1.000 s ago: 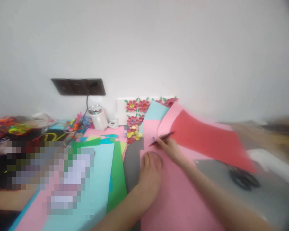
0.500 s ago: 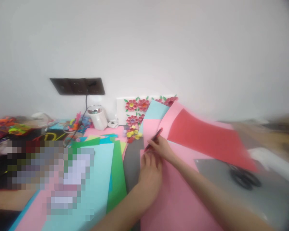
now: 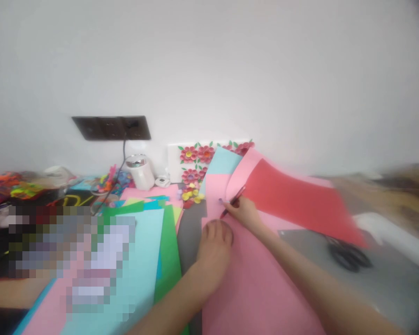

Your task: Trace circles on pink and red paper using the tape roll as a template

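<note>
Pink paper (image 3: 261, 288) lies in front of me. My left hand (image 3: 214, 246) rests palm down on it, fingers side by side and stretched forward. A thin round edge (image 3: 231, 232) shows at its fingertips; I cannot tell what it belongs to. Just to the right, my right hand (image 3: 242, 209) grips a dark red-and-black pen (image 3: 236, 195), tip slanting down towards the paper beside the left fingers. A tiny purple piece (image 3: 221, 201) shows by its fingertips. Behind it, a red sheet (image 3: 293, 200) lies on curled pink paper, with light blue paper (image 3: 223, 162) further back.
Black-handled scissors (image 3: 349, 256) lie right on the grey mat (image 3: 317, 274). Green (image 3: 171, 256) and light blue sheets (image 3: 146, 260) lie left, near another person's arm (image 3: 17, 291). Behind stand a flower-decorated white board (image 3: 174, 163), small paper pieces (image 3: 192, 194) and a white container (image 3: 141, 174).
My right hand with the pen has moved slightly right, away from the left fingertips. The purple piece and the round edge now show. My left hand has barely moved.
</note>
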Tool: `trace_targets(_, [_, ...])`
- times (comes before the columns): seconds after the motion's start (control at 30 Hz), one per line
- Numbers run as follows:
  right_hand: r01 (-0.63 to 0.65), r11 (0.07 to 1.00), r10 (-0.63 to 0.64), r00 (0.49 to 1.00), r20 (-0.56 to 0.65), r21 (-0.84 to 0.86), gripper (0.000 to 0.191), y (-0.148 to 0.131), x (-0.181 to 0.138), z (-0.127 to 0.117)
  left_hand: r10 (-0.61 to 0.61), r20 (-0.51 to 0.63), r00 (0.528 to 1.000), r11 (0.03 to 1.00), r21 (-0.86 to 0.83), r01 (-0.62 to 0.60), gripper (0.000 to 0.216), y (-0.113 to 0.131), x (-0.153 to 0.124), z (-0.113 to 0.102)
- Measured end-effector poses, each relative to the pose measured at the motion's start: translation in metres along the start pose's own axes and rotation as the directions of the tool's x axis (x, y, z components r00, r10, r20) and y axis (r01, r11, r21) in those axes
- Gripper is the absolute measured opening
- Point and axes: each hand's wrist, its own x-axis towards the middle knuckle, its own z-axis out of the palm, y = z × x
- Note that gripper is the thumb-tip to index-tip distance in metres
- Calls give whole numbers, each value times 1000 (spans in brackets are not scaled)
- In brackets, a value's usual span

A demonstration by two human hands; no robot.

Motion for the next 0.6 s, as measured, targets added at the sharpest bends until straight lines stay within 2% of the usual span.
trace_targets(0.13, [-63, 996, 65, 998, -17, 70, 24, 6, -5, -12, -9, 1, 1000, 1000, -7, 9, 46, -1, 0, -1])
trace_targets(0.27, [-128, 965, 118, 991, 57, 229, 19, 4, -19, -22, 9, 35, 999, 999, -51, -7, 45, -4, 0, -11])
trace_targets(0.43, [-201, 818, 151, 979, 135, 539, 21, 2, -33, -28, 32, 83, 996, 989, -145, -20, 39, -8, -1, -25])
trace_targets(0.5, [-206, 801, 155, 978, 139, 563, 25, 4, -35, -29, 28, 83, 996, 984, -179, -13, 37, -9, -2, -28])
trace_targets(0.6, [-174, 840, 143, 985, 100, 514, 28, 6, -37, -28, 10, 83, 996, 975, -223, 9, 32, -10, -2, -29])
